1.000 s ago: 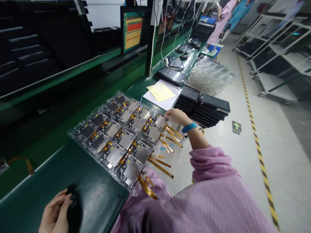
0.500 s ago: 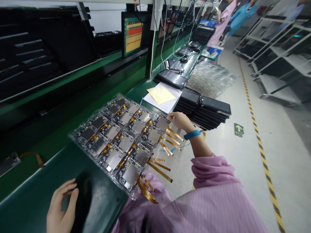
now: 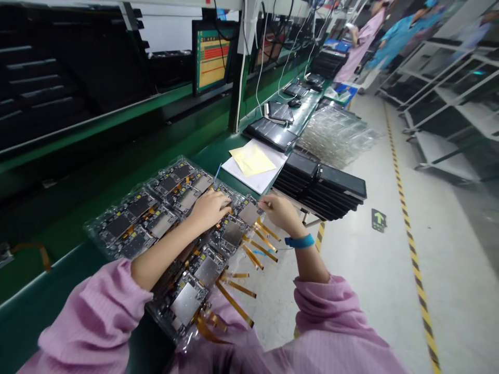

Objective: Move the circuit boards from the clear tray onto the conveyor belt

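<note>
A clear plastic tray (image 3: pixel 91 227) holds rows of circuit boards with silver or dark metal covers, such as one circuit board (image 3: pixel 186 303) near me. Orange ribbon cables (image 3: pixel 238 306) hang over its right side. My left hand (image 3: pixel 210 209) reaches across the boards, fingers stretched and slightly bent, thumb a little apart; it covers part of a board in the far rows. At the tray's far right corner, my right hand (image 3: pixel 279 212) is closed in a pinch on the edge, beside a corner board (image 3: pixel 249 213). The fingertips are partly hidden. A blue band (image 3: pixel 299 241) circles the right wrist.
White paper with a yellow sheet (image 3: pixel 252 159) lies beyond the tray, near a dark flat device (image 3: pixel 271 134). Stacked black panels (image 3: pixel 339 184) stand right of the bench. Farther back are clear plastic trays (image 3: pixel 339 132), a monitor (image 3: pixel 212 59), white racks and people.
My left hand has moved from the bare bench at the lower left onto the boards. The right hand stays at the tray's corner. The view has shifted slightly.
</note>
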`<state>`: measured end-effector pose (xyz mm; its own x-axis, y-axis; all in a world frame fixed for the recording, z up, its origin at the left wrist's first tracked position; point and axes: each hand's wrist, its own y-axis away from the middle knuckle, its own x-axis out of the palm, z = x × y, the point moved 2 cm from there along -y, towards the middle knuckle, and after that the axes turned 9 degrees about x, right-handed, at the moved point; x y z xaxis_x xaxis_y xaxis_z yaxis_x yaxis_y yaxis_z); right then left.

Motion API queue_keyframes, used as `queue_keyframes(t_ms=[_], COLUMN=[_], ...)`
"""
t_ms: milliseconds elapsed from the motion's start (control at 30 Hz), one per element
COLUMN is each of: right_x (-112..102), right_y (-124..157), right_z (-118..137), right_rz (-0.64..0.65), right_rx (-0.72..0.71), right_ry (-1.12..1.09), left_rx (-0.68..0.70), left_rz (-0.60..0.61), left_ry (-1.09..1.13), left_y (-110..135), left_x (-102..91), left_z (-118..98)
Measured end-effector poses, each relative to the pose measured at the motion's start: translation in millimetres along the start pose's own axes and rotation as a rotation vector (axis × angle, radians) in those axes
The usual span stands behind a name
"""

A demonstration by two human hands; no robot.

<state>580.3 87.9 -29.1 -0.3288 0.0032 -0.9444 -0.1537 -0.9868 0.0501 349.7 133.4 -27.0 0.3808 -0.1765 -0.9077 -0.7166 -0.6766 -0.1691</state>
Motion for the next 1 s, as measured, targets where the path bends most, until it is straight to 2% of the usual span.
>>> queue_keyframes(t_ms=[67,200,533,633,833,1000], right_x=[0,1,7,7,7,12], right_y=[2,3,-3,-5,-8,-6], right_z=[-2,-6,-3,0,5,8], right_rz=[-0.003,-0.006,0.102,0.12,0.144,0.066], right_rx=[-0.021,-0.017,-0.037,-0.009,-0.011,0.029], right_ry=[-0.032,-0.074,-0.073,-0.03,0.017,0.055], left_rx=[-0.013,-0.081,-0.287,-0.339,-0.356,-0.351], left_rz=[0.057,0.124,0.068,0.051,0.083,0.108], left_ry=[-0.001,0.062,0.125,0.17,0.217,0.146], left_y=[-12,-19,-26,-26,-26,-24], left_x=[7.4,13.5,21.9,21.4,13.4,7.2], left_z=[1,4,2,3,5,-1])
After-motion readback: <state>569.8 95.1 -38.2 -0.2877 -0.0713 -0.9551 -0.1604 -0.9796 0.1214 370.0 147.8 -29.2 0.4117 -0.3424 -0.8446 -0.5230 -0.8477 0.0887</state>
